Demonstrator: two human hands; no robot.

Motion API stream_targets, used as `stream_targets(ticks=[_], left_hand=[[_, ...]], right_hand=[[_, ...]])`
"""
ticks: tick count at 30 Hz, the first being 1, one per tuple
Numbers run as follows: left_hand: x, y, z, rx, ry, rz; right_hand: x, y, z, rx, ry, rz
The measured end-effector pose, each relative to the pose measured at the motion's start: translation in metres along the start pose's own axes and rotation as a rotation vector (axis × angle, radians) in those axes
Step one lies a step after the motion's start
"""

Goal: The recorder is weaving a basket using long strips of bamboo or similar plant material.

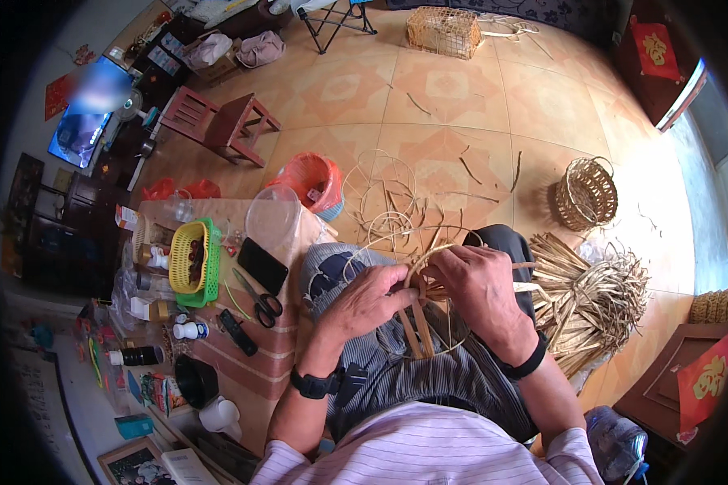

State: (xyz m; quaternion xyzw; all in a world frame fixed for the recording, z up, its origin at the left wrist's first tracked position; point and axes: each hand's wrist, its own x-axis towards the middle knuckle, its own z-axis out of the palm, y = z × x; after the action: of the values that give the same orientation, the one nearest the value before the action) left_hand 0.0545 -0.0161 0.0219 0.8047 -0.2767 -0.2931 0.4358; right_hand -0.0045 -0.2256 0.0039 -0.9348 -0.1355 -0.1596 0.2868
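Observation:
Over my lap, both hands work on a piece of basketwork [418, 327] made of brown dried plant strips and thin cane hoops. My left hand [370, 301] pinches its upper edge between thumb and fingers. Against the same edge, my right hand [479, 287] is closed with its fingers curled down; a flat strip [524, 265] sticks out beside it. The fingertips of the right hand are partly hidden. Just to the right of my knee lies a big bundle of dried strips [594, 303].
A finished-looking woven basket [586, 194] stands on the tiled floor, with loose cane coils [388, 190] ahead. On my left, a table [255, 356] carries scissors [260, 301], a black phone [263, 265] and a yellow-green plastic basket [192, 260]. Beyond it are a red-lined bin [309, 179] and a wooden chair [234, 129].

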Motion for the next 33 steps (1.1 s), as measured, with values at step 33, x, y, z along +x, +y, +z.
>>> stream_targets(ticks=[33], left_hand=[[-0.006, 0.012, 0.010, 0.130, 0.152, -0.071]], right_hand=[[-0.052, -0.035, -0.003, -0.024, 0.196, -0.051]])
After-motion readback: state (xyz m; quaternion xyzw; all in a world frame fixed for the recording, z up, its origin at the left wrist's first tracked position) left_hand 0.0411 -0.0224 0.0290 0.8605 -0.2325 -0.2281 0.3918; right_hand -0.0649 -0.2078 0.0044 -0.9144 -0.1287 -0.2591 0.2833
